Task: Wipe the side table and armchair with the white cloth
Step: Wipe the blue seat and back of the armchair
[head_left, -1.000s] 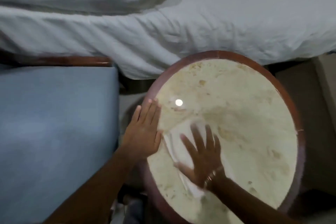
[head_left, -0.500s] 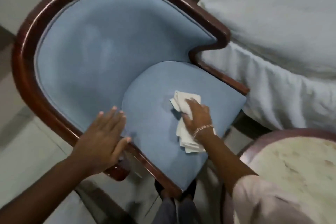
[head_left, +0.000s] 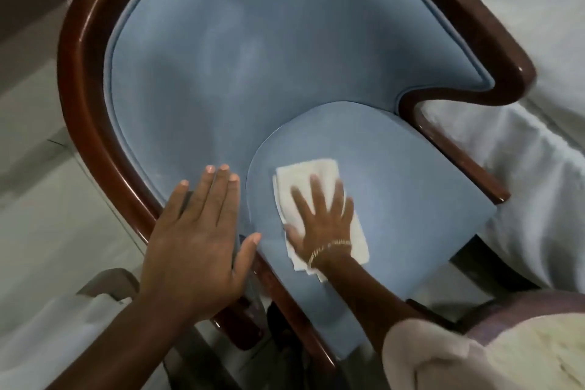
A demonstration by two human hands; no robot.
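Right hand (head_left: 323, 218), spread flat on the cloth (head_left: 304, 174) at the seat's (head_left: 411, 199) left edge, should press evenly; left hand (head_left: 196, 244) rests open.

Hands pressing on a blue armchair

The right hand (head_left: 323, 218) is lying flat, fingers spread, on the folded white cloth (head_left: 304, 174) on the seat cushion (head_left: 411, 193); the left hand (head_left: 196, 237) is resting over the armchair's (head_left: 221, 57) wooden arm (head_left: 95, 111).

A pale tiled floor (head_left: 57, 231) lies at left. A bed (head_left: 538, 136) with rumpled white sheets stands at right. Light is dim.
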